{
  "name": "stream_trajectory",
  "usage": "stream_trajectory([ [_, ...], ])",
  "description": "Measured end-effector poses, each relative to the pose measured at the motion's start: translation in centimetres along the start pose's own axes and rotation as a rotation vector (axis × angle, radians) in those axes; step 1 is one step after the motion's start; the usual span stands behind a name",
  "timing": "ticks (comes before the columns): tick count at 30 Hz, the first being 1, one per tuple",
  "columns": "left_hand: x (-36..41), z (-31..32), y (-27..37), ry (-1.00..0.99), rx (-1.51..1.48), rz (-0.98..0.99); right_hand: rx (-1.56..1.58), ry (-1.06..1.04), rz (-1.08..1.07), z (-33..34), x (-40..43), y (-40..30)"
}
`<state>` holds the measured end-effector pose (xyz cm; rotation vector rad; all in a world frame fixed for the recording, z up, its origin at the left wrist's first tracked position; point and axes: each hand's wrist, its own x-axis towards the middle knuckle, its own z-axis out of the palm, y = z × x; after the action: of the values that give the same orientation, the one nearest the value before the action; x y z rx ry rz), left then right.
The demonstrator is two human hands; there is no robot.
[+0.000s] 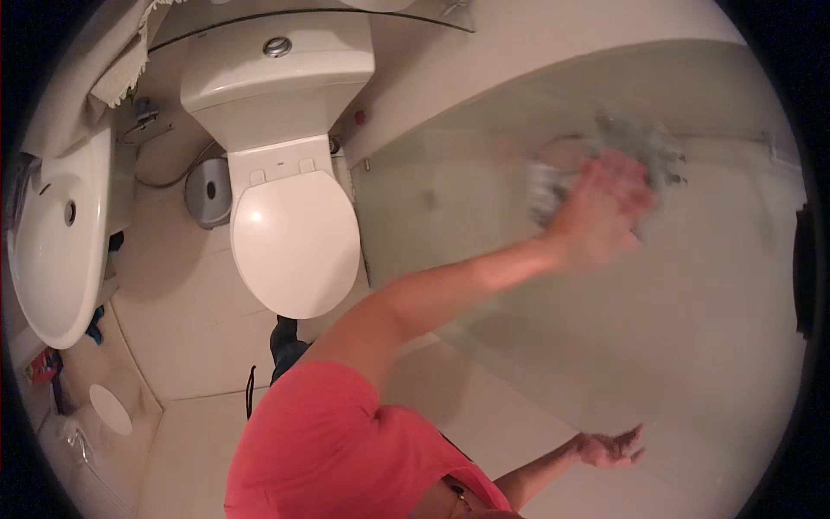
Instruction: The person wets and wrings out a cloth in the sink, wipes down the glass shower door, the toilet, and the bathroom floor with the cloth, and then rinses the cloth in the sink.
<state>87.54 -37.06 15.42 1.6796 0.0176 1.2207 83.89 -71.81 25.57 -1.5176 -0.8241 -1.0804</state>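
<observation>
My left hand (606, 194), blurred, is at the glass shower panel (648, 311) with a crumpled grey cloth (639, 139) held in it. The cloth spreads past the fingers at the upper right. A pale, crinkled patch also shows left of the hand; whether it is cloth or a reflection, I cannot tell. Lower down, my right hand (606, 449) is beside the panel with its fingers apart and nothing in them. Whether its fingertips touch the glass is unclear.
A white toilet (295, 243) with its lid down stands left of the panel. Beside it are a grey round-ended object (209, 193) and a white washbasin (55, 259). A glass shelf (311, 14) crosses above the cistern. A fringed towel (123, 74) hangs at the upper left.
</observation>
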Motion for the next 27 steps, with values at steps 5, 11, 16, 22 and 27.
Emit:
stream_trajectory([
  [5, -2.3, -3.8, -6.2, 0.277, 0.252, 0.024, -0.054, 0.150, 0.114, 2.3, -1.0, -1.5],
  [11, -23.5, -6.7, -30.2, 0.507, 0.112, -0.705, -0.714, -0.060, -0.199, 2.0, -2.3, -2.2],
  [16, -32.5, -1.3, -27.9, 0.596, 0.070, -0.977, -0.635, -0.067, -0.455, 8.4, -6.9, -1.8],
  [22, -33.2, 3.2, -3.4, 0.112, -0.594, -0.952, -0.496, -1.307, 0.366, 10.9, -24.6, -1.6],
  [27, -34.8, 0.2, 1.4, 0.031, -0.795, -0.932, 0.416, -0.677, 1.541, 9.3, -31.5, -2.4],
])
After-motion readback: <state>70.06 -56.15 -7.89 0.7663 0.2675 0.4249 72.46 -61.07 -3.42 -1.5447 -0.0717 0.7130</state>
